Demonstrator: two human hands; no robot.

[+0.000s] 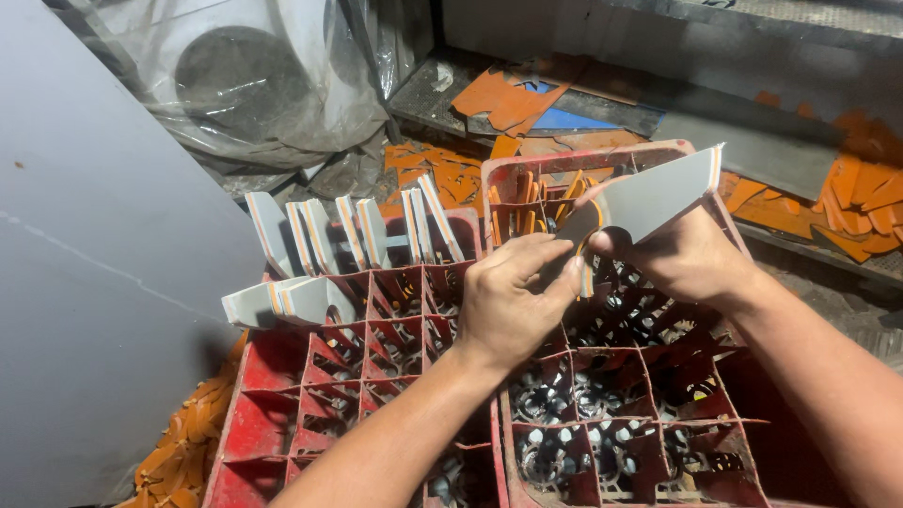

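My right hand (691, 256) grips a grey, blade-shaped flat piece (658, 195) with an orange-and-white edge, held above the right red crate (628, 423). My left hand (508, 299) pinches the piece's lower left end, fingers curled on it. Several similar grey pieces (353, 233) stand upright in the cells of the left red crate (282, 414), and two lie flat at its left rim (282, 301).
Orange strips (531, 207) fill a far cell of the right crate. Orange scraps (183, 452) lie on the floor at lower left and on the grey ledge (847, 198) at right. A large grey panel (85, 282) stands left; plastic sheeting (254, 75) behind.
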